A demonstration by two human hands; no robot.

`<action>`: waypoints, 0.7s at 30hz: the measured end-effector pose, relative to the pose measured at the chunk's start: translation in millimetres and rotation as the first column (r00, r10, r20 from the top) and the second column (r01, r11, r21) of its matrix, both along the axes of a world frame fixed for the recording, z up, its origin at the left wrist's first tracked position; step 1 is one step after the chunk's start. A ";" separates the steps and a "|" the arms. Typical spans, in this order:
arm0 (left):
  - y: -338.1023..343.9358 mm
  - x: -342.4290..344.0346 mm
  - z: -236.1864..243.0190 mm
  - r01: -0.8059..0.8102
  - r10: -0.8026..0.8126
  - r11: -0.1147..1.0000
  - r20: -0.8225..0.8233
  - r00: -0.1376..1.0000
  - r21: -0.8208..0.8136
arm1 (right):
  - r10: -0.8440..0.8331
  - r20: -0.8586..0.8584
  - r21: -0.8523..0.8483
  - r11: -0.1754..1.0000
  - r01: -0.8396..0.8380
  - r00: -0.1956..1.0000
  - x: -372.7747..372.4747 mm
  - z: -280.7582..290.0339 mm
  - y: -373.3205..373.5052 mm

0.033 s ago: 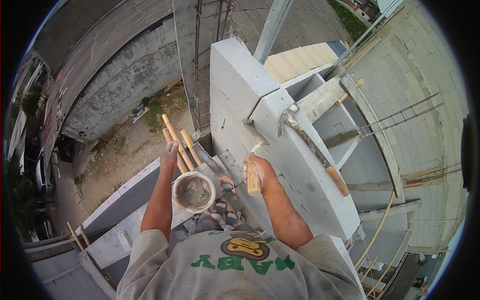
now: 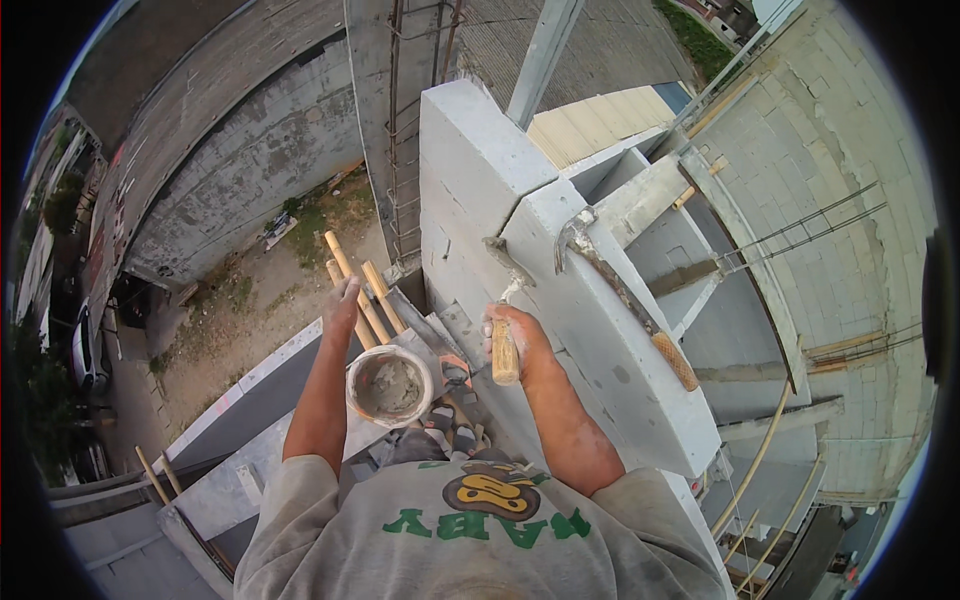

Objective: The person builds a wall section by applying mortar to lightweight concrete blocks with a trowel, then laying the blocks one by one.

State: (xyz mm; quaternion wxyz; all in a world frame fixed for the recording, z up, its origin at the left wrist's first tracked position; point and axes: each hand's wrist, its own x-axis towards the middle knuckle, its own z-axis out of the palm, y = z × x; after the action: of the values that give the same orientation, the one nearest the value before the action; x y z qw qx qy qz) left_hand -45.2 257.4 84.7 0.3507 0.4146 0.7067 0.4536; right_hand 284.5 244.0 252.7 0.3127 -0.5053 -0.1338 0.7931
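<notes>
Nothing has shifted between the two frames: the right hand stays clenched on the trowel at the grey block wall, while the left hand, fingers loose, rests by bamboo poles above the mortar bucket.

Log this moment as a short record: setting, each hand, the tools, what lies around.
setting: high on a wall of pale grey blocks, bare ground far below
left hand: raised beside a round bucket of grey mortar; the grip itself is hidden
right hand: closed on the wooden handle of a trowel, blade at the block joint
on the block top: a hammer with a wooden handle, lying loose
nearby: bamboo poles below the left hand, rebar column behind
</notes>
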 end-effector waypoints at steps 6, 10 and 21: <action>-3.4 50.8 19.0 0.146 -0.163 0.976 -0.099 0.982 -0.161 | -0.132 -0.109 0.037 0.990 0.137 0.985 5.3 9.8 45.3; -85.6 45.5 -62.4 0.156 -0.177 0.930 -0.035 0.984 -0.333 | -0.109 -0.054 0.071 0.991 0.112 0.993 -4.9 34.0 48.0; -254.8 -8.3 -190.0 0.309 -0.676 0.620 -0.290 0.678 -0.721 | -0.038 0.192 0.193 0.981 0.000 0.981 1.4 47.3 -5.5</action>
State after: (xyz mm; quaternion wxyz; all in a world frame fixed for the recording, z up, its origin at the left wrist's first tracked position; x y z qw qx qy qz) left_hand -53.4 2.6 -105.2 0.3686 0.5702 0.7317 -0.0601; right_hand 285.9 238.5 300.0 0.3530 -0.5491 -0.2349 0.7203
